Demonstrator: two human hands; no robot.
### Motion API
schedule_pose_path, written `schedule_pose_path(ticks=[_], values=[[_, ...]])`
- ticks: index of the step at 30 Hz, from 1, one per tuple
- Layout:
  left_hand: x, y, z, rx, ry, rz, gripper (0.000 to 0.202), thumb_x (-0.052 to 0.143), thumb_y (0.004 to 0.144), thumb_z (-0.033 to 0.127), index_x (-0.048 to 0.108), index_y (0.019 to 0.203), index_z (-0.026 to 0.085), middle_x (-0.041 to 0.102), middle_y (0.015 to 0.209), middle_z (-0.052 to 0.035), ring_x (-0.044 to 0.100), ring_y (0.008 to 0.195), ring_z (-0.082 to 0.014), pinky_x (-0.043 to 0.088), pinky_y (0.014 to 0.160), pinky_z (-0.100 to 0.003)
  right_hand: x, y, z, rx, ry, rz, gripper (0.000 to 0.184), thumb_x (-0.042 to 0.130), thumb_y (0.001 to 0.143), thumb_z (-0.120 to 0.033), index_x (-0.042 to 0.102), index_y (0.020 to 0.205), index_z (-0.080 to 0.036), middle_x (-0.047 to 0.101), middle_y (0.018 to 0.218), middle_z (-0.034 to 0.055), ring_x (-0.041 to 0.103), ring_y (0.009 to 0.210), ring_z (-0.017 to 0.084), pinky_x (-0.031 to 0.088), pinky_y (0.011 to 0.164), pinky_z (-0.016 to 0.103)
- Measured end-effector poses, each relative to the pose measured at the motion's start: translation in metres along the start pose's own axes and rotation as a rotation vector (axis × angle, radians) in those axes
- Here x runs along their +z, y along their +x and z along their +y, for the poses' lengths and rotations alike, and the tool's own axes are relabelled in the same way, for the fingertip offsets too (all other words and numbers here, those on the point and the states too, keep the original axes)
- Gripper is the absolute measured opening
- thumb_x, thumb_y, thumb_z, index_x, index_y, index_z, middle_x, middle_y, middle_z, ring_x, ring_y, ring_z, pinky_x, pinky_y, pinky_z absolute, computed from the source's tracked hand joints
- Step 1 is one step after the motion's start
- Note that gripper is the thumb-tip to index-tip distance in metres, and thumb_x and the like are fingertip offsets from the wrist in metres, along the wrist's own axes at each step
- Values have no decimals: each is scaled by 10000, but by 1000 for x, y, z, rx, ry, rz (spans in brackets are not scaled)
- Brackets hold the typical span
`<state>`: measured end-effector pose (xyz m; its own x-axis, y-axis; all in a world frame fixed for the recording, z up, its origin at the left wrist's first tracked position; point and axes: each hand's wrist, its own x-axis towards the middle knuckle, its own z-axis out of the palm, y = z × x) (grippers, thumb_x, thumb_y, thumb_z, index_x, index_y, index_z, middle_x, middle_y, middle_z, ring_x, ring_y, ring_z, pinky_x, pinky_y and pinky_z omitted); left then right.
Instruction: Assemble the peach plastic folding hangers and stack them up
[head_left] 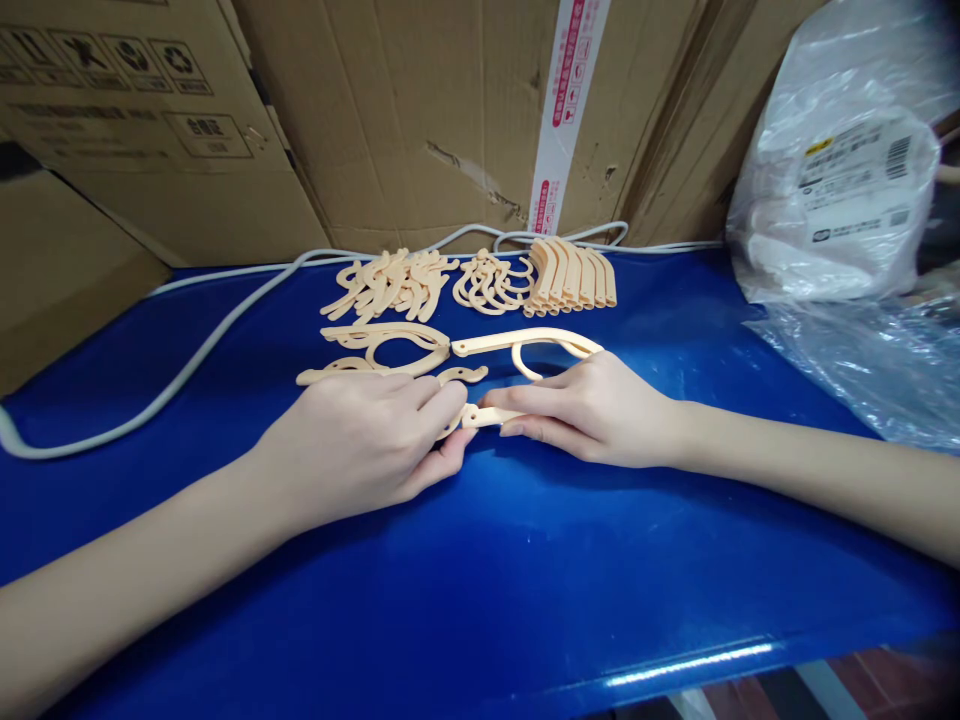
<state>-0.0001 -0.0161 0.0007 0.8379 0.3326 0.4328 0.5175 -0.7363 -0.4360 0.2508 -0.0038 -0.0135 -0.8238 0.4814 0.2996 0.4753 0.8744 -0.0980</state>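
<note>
Meeting midway across the blue worktop point(480, 580), fingers of the left hand point(367, 430) pinch around the holed end of a cream piece point(487, 416), those of the right hand point(604, 412) its shaft; seemingly light, stiff, smooth, it suits a flat-sided grip.

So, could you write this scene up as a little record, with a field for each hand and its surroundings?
Surface: blue table
Right hand: pinching a holed cream piece
Left hand: gripping at that piece's holed end, partly hidden
Just beyond hands: long cream arm, more cream parts
Back row, left to right: curved-piece pile, hook pile, neat stack
Behind: white cable, cardboard
Right rear: labelled plastic bag
</note>
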Motion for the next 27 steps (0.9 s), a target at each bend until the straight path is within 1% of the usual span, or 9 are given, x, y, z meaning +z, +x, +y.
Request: schedule_pose_path(ticks=[5, 10, 14, 17, 22, 27], values=[[-1, -1, 1, -15, -15, -9, 268, 477, 949, 260, 496, 686, 213, 590, 574, 23, 620, 523, -157, 343, 460, -303, 0, 0, -1, 7, -14, 0, 432, 364, 1079, -388, 668, 1300, -175, 717, 673, 27, 597, 569, 134, 310, 556, 251], [0, -1, 0, -13, -21, 2, 258, 505, 936, 259, 496, 683, 213, 582, 569, 26, 617, 523, -156, 352, 464, -305, 0, 0, -1, -7, -2, -2, 428, 365, 1082, -373, 661, 1311, -165, 722, 688, 30, 597, 578, 129, 306, 554, 245], [0, 0, 1, -15, -28, -3, 269, 490, 949, 268, 488, 684, 221, 588, 574, 30, 607, 534, -149, 350, 474, -299, -1, 0, -1, -28, -15, 11, 434, 351, 1085, -366, 659, 1313, -164, 712, 672, 25, 574, 556, 125, 304, 545, 246], [0, -1, 0, -24, -24, -14, 265, 498, 957, 259, 492, 694, 222, 593, 590, 35, 606, 553, -143, 359, 499, -294, -1, 0, -1, -29, -31, 14, 431, 350, 1086, -364, 658, 1313, -166, 710, 666, 22, 591, 571, 128, 310, 546, 246], [2, -2, -1, -15, -55, 10, 259, 524, 934, 252, 499, 679, 213, 587, 572, 30, 608, 525, -153, 324, 468, -293, 0, 1, -2, -6, -42, 1, 409, 379, 1077, -366, 661, 1304, -177, 731, 702, 26, 618, 590, 133, 316, 547, 254], [3, -1, -2, -18, -51, 20, 265, 533, 929, 249, 507, 668, 211, 594, 570, 24, 584, 512, -143, 321, 475, -280, 1, 1, -1, 1, -41, -7, 412, 380, 1077, -365, 660, 1308, -170, 744, 717, 38, 625, 582, 138, 318, 552, 260]])
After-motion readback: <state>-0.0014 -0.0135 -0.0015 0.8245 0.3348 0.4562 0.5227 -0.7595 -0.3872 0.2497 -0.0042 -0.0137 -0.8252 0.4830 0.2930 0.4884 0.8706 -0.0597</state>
